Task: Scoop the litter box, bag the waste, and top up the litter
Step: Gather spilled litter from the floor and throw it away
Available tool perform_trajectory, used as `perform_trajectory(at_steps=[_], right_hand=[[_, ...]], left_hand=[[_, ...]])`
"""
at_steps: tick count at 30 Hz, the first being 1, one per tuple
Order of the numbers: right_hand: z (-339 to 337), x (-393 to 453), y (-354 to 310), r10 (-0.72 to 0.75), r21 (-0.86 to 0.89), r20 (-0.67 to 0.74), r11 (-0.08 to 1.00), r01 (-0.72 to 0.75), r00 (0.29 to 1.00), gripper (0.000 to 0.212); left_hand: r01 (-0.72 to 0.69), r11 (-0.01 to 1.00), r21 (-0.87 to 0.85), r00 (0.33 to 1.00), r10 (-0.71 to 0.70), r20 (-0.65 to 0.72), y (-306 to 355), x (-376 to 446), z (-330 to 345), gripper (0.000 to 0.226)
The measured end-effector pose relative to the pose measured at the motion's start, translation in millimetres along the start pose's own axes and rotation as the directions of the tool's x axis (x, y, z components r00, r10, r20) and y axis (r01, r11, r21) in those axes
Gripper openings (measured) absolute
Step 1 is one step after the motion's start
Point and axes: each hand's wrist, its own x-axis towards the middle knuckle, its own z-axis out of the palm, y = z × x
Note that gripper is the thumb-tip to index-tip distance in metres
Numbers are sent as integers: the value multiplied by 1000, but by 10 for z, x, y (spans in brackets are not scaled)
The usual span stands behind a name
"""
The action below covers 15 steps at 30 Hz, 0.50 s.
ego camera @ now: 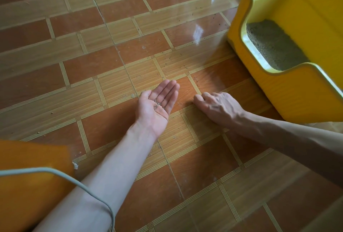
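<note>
1. Over a glossy tiled floor, patterned in smooth orange-brown rectangles framed by paler wood-grain strips with fine yellow lines, two bare forearms reach forward.
2. The left hand lies palm up, fingers flat and together, forming a shallow cup. It grips nothing, but a small cluster of tiny round grey litter granules rests loose in the palm.
3. The right hand sits palm down just beside it, knuckles raised and fingers curled under with the tips against the tile. Whether anything is pinched beneath them cannot be told.
4. The two hands are close but apart, with a strip of bare tile between them.
5. The litter box stands on the floor to the right, near the right forearm. It is a glossy yellow plastic tub with thick rounded rims, high walls, a dipped front edge and an oval handle slot cut into the far wall.
6. Inside it lies a flat bed of fine, sandy grey-beige litter, grainy and matte against the shiny walls.
7. Dark specks of scattered grit dot the tiles between the box and the hands.
8. At lower left, a soft orange cloth surface is crossed by a curved grey cable.
</note>
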Motion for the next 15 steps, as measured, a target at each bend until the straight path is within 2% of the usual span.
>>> perform_trajectory(at_steps=[4,6,8,12,15], right_hand=[[-87,17,-65,13,-36,114,999,-9,993,11],[-121,33,-61,42,46,152,998,-49,988,7],[-139,25,-28,102,186,150,974,-130,983,19],[-109,-55,42,275,253,-10,931,-264,961,26],[-91,-152,92,329,301,-98,909,-287,939,30]], left_hand=[[2,1000,2,1000,-2,-1,-10,2,-5,56],[4,1000,-2,1000,-4,2,-11,6,-15,57],[5,1000,-6,1000,-5,3,-8,7,-23,57],[4,1000,-8,1000,-4,5,-2,5,-39,57],[1,1000,-12,1000,-1,8,-5,6,-40,57]])
